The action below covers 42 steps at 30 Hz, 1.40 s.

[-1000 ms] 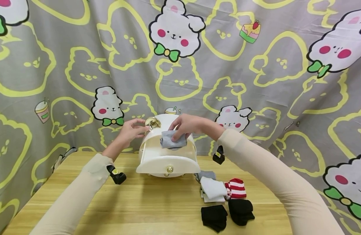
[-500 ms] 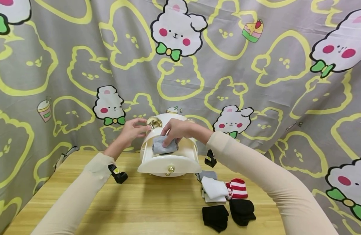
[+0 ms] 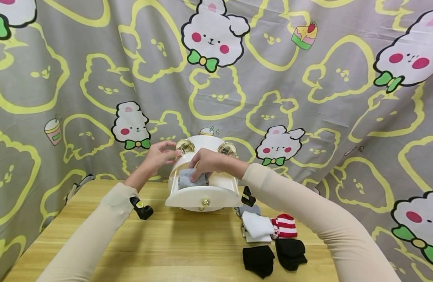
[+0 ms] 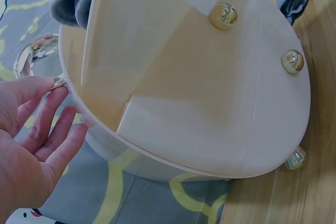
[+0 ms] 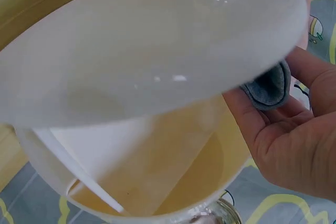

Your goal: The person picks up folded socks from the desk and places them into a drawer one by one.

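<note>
A white rounded drawer box (image 3: pixel 202 141) with gold knobs stands at the back of the table. Its upper drawer (image 3: pixel 191 196) is pulled out. Inside that drawer, toward its left side, my right hand (image 3: pixel 211 160) holds a folded grey sock (image 3: pixel 185 180); the right wrist view shows the sock (image 5: pixel 269 88) between thumb and fingers. My left hand (image 3: pixel 159 157) is at the box's upper left, where thumb and index finger pinch the edge of a gold bell-shaped ornament (image 4: pixel 39 53). The other left fingers are loosely bent beside the box wall.
To the right of the box lie folded socks: a grey one (image 3: pixel 249 210), a white one (image 3: pixel 256 227), a red-striped one (image 3: pixel 285 226) and two black ones (image 3: pixel 258 260). A second gold ornament (image 3: pixel 227 149) tops the box. A patterned curtain (image 3: pixel 216 86) hangs behind the wooden table (image 3: pixel 188 250).
My right hand has moved left and down with the grey sock, from above the open drawer to inside it. My left hand has stayed at the gold ornament.
</note>
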{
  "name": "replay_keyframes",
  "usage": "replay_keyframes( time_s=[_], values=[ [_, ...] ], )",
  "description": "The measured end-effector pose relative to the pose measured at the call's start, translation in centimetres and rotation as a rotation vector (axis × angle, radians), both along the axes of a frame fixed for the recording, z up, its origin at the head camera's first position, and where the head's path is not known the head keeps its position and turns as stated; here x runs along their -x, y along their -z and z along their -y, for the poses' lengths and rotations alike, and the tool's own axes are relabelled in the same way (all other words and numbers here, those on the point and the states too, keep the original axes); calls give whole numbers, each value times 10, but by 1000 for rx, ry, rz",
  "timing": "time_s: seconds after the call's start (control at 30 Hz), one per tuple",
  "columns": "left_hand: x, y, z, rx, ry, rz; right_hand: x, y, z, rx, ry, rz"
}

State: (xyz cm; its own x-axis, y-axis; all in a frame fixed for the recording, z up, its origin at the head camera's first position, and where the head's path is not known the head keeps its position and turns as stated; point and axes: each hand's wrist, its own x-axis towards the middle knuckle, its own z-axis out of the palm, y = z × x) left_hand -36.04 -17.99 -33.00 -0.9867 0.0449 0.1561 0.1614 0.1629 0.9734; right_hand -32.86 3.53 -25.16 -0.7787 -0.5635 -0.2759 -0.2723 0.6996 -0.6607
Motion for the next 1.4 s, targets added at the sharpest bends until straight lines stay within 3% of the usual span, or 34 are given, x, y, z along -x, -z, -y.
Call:
replay_keyframes(
  time_s=[0.37, 0.83, 1.03, 1.4],
  values=[
    [-1, 1, -1, 13, -15, 0, 3, 12, 6, -30, -38, -25],
    [-1, 1, -1, 14, -26, 2, 2, 8, 1, -111, -69, -63],
    [-1, 1, -2, 8, -26, 4, 1, 7, -6, -148, -43, -77],
    [-1, 1, -1, 9, -26, 3, -5, 15, 0, -13, -2, -91]
  ],
)
